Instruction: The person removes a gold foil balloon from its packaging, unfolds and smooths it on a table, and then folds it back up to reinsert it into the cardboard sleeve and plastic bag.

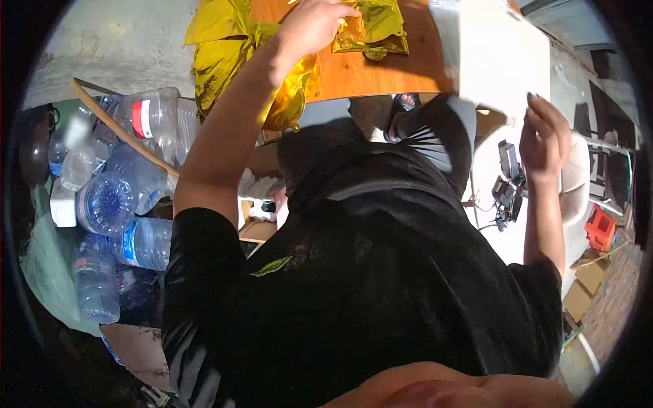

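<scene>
My left hand [316, 26] reaches over a wooden table at the top of the view, its fingers drawn together at the edge of a flat piece of shiny gold foil [381, 24]. Small yellow bits show at the fingertips; what they grip, if anything, is too small to make out. More crumpled gold foil [221, 64] lies under and beside my left forearm and hangs over the table's edge. My right hand [547, 136] is off the table at the right, fingers loosely bent and apart, empty. It is just below the corner of a bright white box or sheet [500, 58].
The wooden table [388, 78] stands before my knees. Several clear plastic bottles [109, 204] and a wooden stick [122, 126] are piled at my left. At my right a white chair [575, 177] bears black adapters with cables [507, 187]; a red crate [600, 228] lies beyond.
</scene>
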Available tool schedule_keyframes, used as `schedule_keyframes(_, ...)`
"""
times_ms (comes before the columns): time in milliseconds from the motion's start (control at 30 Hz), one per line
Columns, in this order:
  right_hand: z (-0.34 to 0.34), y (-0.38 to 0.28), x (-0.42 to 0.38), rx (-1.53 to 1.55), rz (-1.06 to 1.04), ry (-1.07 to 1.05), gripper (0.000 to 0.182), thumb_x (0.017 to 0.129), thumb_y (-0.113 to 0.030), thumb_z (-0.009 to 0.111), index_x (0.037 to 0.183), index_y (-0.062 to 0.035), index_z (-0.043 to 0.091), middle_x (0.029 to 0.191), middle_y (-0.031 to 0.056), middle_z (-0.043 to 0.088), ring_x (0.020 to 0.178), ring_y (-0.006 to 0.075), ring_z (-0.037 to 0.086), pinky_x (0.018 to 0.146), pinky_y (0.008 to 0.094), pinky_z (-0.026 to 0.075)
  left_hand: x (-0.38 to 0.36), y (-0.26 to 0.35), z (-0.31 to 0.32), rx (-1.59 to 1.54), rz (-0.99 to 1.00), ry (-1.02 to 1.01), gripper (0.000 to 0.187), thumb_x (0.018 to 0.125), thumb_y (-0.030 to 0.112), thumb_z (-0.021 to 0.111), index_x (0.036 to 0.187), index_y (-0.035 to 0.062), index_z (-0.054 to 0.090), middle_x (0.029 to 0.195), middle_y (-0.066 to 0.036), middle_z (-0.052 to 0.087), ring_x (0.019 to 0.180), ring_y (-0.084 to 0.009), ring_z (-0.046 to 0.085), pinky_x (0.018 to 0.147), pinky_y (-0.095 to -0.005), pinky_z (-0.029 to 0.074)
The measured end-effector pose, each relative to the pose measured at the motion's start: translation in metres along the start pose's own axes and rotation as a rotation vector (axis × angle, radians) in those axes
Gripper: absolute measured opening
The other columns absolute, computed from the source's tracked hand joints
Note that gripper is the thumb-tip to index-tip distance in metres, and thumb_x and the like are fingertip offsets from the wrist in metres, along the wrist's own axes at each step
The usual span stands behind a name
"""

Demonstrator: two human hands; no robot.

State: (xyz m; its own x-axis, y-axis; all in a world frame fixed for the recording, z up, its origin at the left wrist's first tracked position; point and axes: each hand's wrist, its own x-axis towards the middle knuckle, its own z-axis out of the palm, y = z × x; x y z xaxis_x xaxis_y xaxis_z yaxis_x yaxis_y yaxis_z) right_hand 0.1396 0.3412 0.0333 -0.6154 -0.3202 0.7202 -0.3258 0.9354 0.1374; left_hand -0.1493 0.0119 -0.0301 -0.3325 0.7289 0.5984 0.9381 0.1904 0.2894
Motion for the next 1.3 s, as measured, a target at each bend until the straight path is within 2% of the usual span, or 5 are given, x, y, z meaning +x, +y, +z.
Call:
schedule_keyframes(200, 0.063, 0.022, -0.015, 0.275, 0.195, -0.492, 0.023, 0.083, -0.007, 0.08, 0.103, -0.0012, 0.073, 0.115, 0.0128, 0.074, 0.118, 0.0325, 0.068, 0.098, 0.0431, 0.054, -0.003, -0.019, 0.018, 0.086, -0.225, -0.322, 0.026, 0.093, 0.004, 0.057, 0.109, 0.0058, 0.078, 0.126, -0.01, 0.07, 0.123, -0.0299, 0.061, 0.105, -0.0398, 0.05)
schedule_keyframes(367, 0.1, -0.018, 0.041, 0.291, 0.177, -0.078, 0.018, 0.082, -0.006, 0.082, 0.098, -0.0006, 0.075, 0.11, 0.0145, 0.075, 0.112, 0.0331, 0.069, 0.096, 0.0425, 0.054, -0.005, -0.006, 0.01, 0.054, -0.196, -0.246, 0.024, 0.091, 0.004, 0.058, 0.103, 0.0069, 0.078, 0.119, -0.008, 0.072, 0.116, -0.0292, 0.064, 0.099, -0.0393, 0.052)
schedule_keyframes(667, 0.203, -0.058, 0.101, 0.508, 0.09, -0.555, 0.037, 0.078, -0.02, 0.085, 0.109, -0.0033, 0.074, 0.108, 0.0146, 0.074, 0.105, 0.035, 0.068, 0.094, 0.0436, 0.054, -0.016, -0.033, 0.022, -0.011, -0.056, -0.271, 0.026, 0.083, -0.004, 0.058, 0.098, 0.0038, 0.077, 0.112, -0.012, 0.074, 0.11, -0.0308, 0.068, 0.097, -0.0401, 0.053)
schedule_keyframes(867, 0.201, -0.062, 0.1, 0.472, 0.059, -0.503, 0.024, 0.084, -0.016, 0.079, 0.104, -0.0036, 0.076, 0.103, 0.0139, 0.074, 0.099, 0.034, 0.069, 0.09, 0.0425, 0.055, -0.016, -0.014, 0.007, -0.208, -0.27, -0.216, 0.023, 0.087, 0.003, 0.063, 0.105, 0.0039, 0.077, 0.113, -0.013, 0.074, 0.112, -0.0319, 0.066, 0.097, -0.04, 0.053)
schedule_keyframes(1300, 0.208, -0.071, 0.082, 0.233, -0.062, -0.345, 0.024, 0.09, -0.019, 0.07, 0.11, -0.0083, 0.077, 0.107, 0.0105, 0.076, 0.101, 0.0282, 0.072, 0.088, 0.0392, 0.058, -0.022, 0.008, -0.001, -0.079, -0.145, -0.374, 0.028, 0.09, 0.024, 0.072, 0.106, 0.0018, 0.076, 0.119, -0.013, 0.072, 0.112, -0.0323, 0.066, 0.097, -0.0427, 0.053)
